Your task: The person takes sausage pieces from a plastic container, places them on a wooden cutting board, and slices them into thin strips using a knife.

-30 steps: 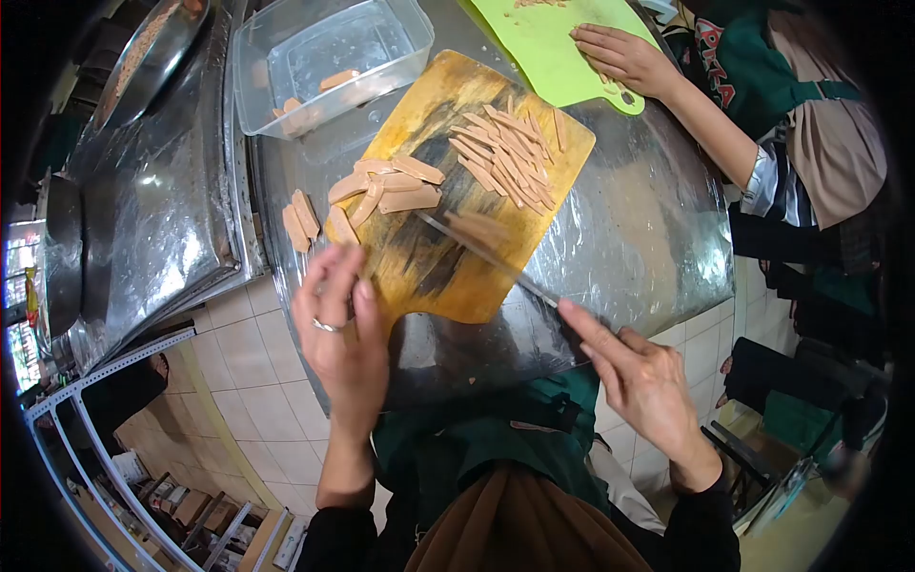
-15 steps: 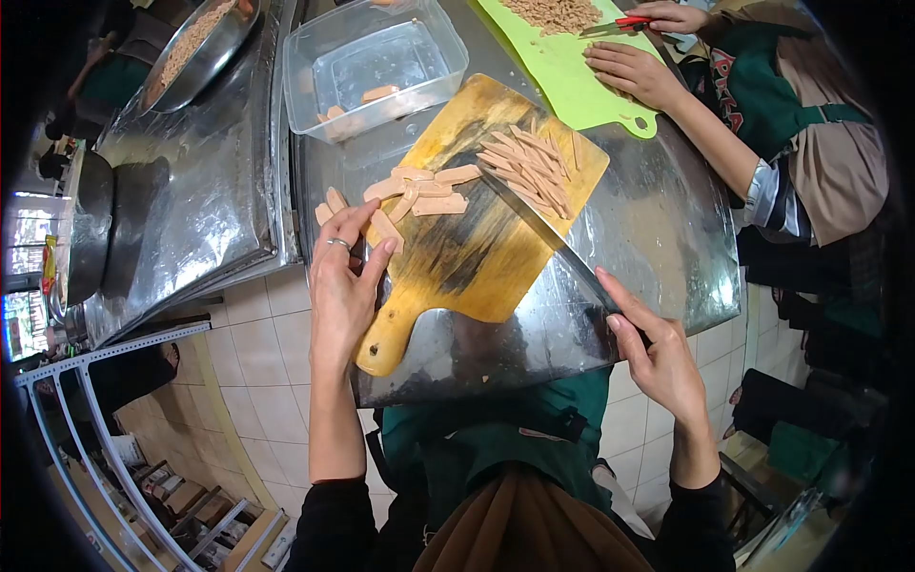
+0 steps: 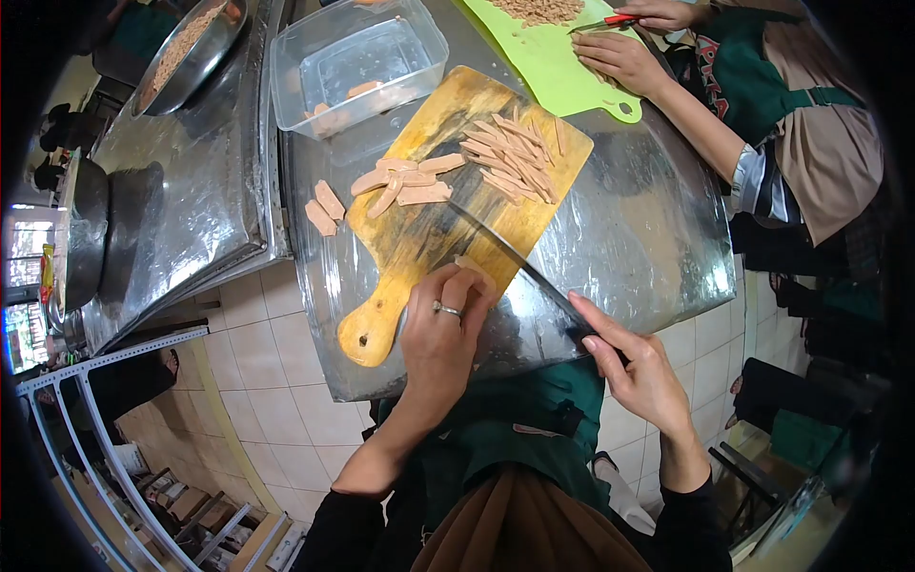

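My right hand (image 3: 639,372) grips the handle of a long knife (image 3: 515,255), its blade slanting up and left over the wooden cutting board (image 3: 381,319). Low on the board, my left hand (image 3: 443,319) has its fingers pinched around a pale pink sausage slice (image 3: 474,271), mostly covered by the fingers. Flat sausage slices (image 3: 419,179) lie in a loose group at the board's left side. Thin sausage strips (image 3: 515,157) are heaped toward its upper right. Off the board, a few more sausage pieces (image 3: 321,214) rest on the metal table (image 3: 658,229).
A clear plastic container (image 3: 357,71) with some sausage pieces stands beyond the board. At upper right, a co-worker's hand (image 3: 624,65) rests on a green cutting board (image 3: 548,81), the other holding a red-handled knife (image 3: 610,21). A metal bowl (image 3: 200,71) sits at upper left.
My left hand has moved right and toward me, from the slices at the board's left edge to its lower part, taking one slice along. The knife stays over the board, shifted slightly left.
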Demonstrator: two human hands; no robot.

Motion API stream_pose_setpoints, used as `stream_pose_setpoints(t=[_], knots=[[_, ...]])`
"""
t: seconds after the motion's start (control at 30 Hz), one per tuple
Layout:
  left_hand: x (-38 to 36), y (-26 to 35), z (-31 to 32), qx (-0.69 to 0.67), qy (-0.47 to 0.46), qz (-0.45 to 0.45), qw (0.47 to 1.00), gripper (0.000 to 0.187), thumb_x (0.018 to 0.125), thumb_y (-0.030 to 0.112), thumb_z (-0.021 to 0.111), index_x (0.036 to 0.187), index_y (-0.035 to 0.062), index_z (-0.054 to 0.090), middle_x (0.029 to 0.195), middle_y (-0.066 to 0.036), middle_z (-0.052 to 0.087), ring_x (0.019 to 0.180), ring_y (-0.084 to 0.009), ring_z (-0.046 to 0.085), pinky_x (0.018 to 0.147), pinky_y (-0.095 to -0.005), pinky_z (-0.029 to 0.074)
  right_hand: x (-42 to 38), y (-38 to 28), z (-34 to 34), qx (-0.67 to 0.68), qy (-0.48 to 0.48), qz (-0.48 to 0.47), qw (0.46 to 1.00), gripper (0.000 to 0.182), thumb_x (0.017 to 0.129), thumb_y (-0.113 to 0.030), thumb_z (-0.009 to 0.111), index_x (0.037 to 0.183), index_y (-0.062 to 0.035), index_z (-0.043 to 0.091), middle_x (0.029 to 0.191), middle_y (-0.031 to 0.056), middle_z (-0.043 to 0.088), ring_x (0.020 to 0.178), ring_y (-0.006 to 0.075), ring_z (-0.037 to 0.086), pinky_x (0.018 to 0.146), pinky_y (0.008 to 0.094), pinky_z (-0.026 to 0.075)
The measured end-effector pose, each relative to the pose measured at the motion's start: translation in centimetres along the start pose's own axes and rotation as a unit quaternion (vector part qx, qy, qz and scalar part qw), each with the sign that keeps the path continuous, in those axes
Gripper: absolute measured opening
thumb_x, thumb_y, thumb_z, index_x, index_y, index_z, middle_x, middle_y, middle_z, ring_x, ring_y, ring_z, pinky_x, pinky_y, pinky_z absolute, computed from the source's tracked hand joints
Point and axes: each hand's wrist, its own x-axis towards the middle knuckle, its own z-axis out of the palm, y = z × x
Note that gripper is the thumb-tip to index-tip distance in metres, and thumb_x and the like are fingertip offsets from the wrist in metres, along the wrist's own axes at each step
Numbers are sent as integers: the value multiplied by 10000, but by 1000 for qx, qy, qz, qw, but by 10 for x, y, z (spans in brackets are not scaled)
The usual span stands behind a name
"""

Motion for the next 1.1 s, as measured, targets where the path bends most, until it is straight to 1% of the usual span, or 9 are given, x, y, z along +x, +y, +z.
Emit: stream_pose_setpoints(t=[0.1, 0.2, 0.3, 0.4, 0.5, 0.63, 0.73, 0.93, 1.1], knots=[[-5, -3, -3, -15, -12, -3, 1000, 328, 824, 35, 832, 1119, 44, 687, 1154, -117, 677, 927, -264, 668, 752, -347, 563, -2, -3, 2, 3, -12, 7, 1000, 517, 1011, -65, 595, 1510, -187, 533, 1384, 161, 636, 1056, 390, 714, 885, 402, 581], [-4, -12, -8, -19, -6, 17, 1000, 355, 840, 66, 815, 1178, 73, 705, 1154, -91, 683, 972, -288, 670, 811, -371, 560, 0, -6, 4, 3, -14, 5, 1000, 461, 1013, -54, 593, 1467, -127, 576, 1420, 127, 637, 879, 258, 756, 824, 328, 567], [-3, -14, -7, 3, 4, 36, 999, 341, 845, 75, 808, 1177, 86, 731, 1158, -64, 686, 979, -282, 672, 825, -375, 559, 6, -13, 4, -5, -46, 15, 999, 463, 1006, -45, 594, 1463, -111, 573, 1440, 125, 616, 1170, 354, 693, 960, 356, 545], [-2, -11, -5, 28, 19, 47, 998, 323, 837, 73, 815, 1152, 88, 748, 1154, -51, 689, 965, -261, 673, 806, -361, 559, 11, -20, 3, -2, -57, 19, 998, 463, 1001, -37, 595, 1460, -92, 568, 1438, 129, 615, 1245, 385, 622, 1016, 376, 523], [-2, -10, -4, 46, 26, 50, 997, 321, 823, 80, 828, 1136, 92, 757, 1144, -39, 689, 924, -240, 668, 777, -350, 555, 6, -11, 5, -43, 8, -69, 997, 566, 995, -52, 608, 1530, -208, 512, 1128, 215, 727, 794, 384, 731, 706, 420, 572], [-1, -5, -2, 52, 32, 45, 997, 348, 789, 89, 855, 1123, 94, 761, 1132, -28, 687, 841, -217, 647, 727, -342, 540, -10, -20, 1, -84, -14, -41, 995, 587, 992, -61, 617, 1544, -223, 497, 803, 190, 657, 620, 333, 635, 631, 420, 553], [-1, -4, 0, 61, 43, 47, 996, 371, 758, 89, 876, 1112, 93, 762, 1123, -24, 686, 796, -203, 633, 696, -337, 528, -19, -21, 2, -131, -41, -14, 990, 608, 994, -82, 631, 1560, -246, 477, 617, 147, 521, 517, 293, 552, 542, 405, 527], [-2, -4, 0, 64, 35, 47, 996, 402, 718, 76, 899, 1096, 96, 762, 1122, -26, 698, 771, -197, 627, 674, -326, 517, -21, -23, -3, -144, -67, 3, 987, 633, 986, -89, 650, 1567, -258, 464, 592, 114, 504, 478, 255, 548, 477, 407, 503], [-1, -7, 1, 56, 31, 45, 997, 404, 690, 60, 910, 1068, 95, 773, 1104, -39, 713, 770, -192, 632, 672, -318, 510, -20, -23, -8, -120, -101, 18, 987, 703, 944, -52, 666, 1580, -254, 443, 634, 120, 525, 486, 252, 555, 483, 407, 522]])
